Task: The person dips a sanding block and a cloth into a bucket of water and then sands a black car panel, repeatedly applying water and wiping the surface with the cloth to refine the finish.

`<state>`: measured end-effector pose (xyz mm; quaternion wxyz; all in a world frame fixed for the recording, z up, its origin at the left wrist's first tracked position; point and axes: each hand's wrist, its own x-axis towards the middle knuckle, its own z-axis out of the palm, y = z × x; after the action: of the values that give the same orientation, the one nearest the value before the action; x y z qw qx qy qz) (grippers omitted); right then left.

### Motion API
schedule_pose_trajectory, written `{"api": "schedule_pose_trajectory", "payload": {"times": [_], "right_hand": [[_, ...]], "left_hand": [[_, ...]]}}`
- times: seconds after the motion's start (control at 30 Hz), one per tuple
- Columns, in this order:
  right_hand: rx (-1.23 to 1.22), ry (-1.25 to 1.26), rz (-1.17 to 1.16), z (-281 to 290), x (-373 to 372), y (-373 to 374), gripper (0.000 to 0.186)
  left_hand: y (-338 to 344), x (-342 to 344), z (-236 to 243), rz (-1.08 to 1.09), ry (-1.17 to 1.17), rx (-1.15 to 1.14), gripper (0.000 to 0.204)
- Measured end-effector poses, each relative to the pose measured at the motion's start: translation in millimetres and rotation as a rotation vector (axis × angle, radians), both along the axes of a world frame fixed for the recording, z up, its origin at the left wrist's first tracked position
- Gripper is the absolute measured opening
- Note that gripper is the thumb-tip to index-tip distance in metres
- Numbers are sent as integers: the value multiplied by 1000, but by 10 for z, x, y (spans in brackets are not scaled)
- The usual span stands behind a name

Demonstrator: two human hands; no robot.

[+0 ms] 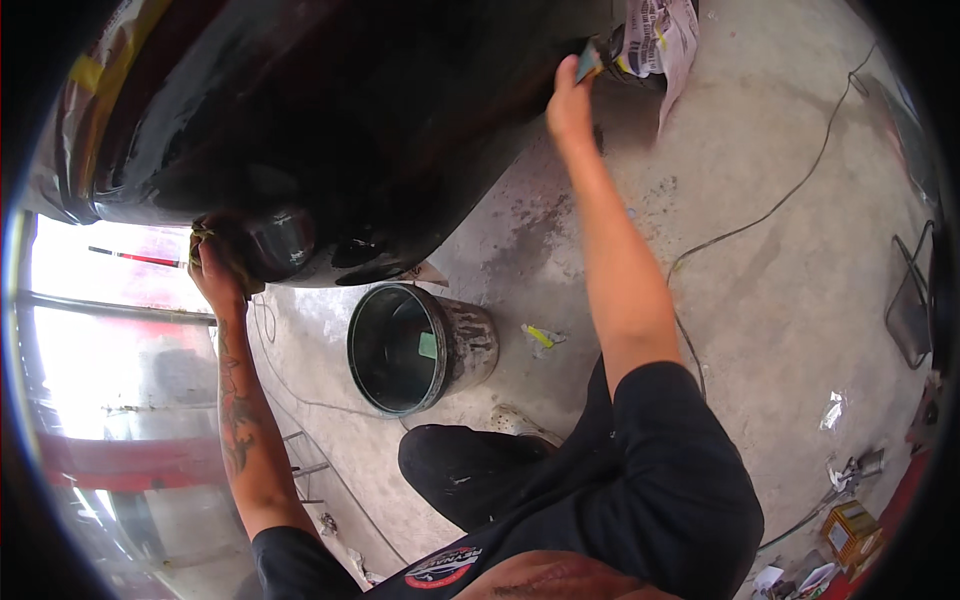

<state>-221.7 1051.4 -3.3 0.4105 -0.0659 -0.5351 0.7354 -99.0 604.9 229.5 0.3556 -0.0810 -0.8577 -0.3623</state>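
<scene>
A glossy black car body panel [330,110] fills the upper left and middle, its surface dark and reflective. At its lower left edge, my left hand [215,272] is closed round a crumpled olive-yellow cloth [203,231], part of it hidden by the fingers and panel. My right hand [570,110] reaches up to the panel's far right edge. Its fingers grip a flat blue-grey pad [587,62], which may be a sanding pad; its contact with the panel is hard to make out. Printed paper [658,40] covers a part just right of it.
Below the panel, a dark bucket [470,345] holds dark liquid and a small green piece [428,345]. A yellow scrap [542,336] lies on the concrete floor [760,290]. A black cable [765,215] crosses the right side, and a small box [852,532] stands lower right.
</scene>
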Motion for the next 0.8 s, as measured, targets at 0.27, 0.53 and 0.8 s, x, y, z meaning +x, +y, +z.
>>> {"api": "schedule_pose_trajectory", "payload": {"times": [0.27, 0.53, 0.8], "right_hand": [[167, 1, -49, 190, -104, 392, 81], [246, -36, -77, 654, 1072, -996, 75], [634, -2, -33, 684, 1627, -1261, 85]], "left_hand": [[17, 15, -28, -20, -72, 106, 35], [-178, 79, -1, -14, -18, 14, 36], [200, 202, 61, 106, 72, -108, 34]]}}
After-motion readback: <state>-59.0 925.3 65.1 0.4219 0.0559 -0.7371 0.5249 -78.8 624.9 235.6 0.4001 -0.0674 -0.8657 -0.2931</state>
